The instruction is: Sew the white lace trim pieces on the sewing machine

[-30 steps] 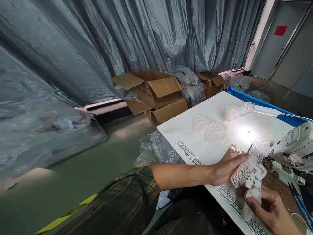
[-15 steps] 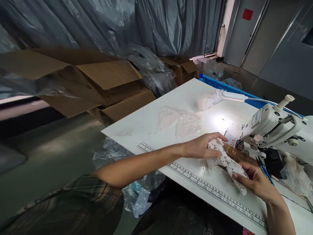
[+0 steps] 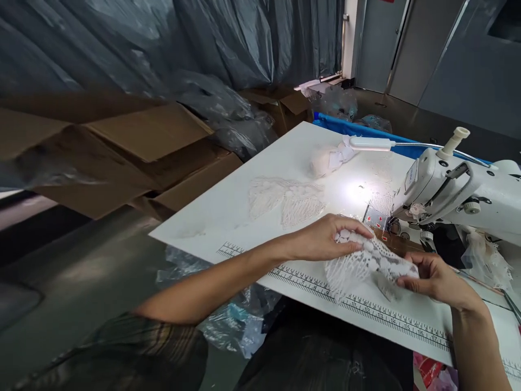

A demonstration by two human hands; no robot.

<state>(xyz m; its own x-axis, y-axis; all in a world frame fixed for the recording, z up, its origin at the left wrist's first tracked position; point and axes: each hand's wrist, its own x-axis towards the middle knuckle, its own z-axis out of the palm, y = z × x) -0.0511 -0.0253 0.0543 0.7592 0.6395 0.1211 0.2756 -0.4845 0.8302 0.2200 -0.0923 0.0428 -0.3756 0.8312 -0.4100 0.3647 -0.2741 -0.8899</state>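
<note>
A white lace piece is stretched between my two hands over the front edge of the table. My left hand pinches its left end between thumb and fingers. At the other end, my right hand grips the lace with thumb and fingertips. The lower part of the lace hangs loose over the printed ruler. Just beyond the hands stands a white sewing machine, its needle area close to the lace but apart from it.
More lace pieces lie flat on the white table. A rolled pale fabric bundle sits behind them, beneath a lit lamp. Scrap lace lies right of the machine. Open cardboard boxes stand at the left.
The lace has gone from bunched to spread wider, with its loose part now showing. My right hand has moved up slightly and away from my left. The whole view has shifted a little.
</note>
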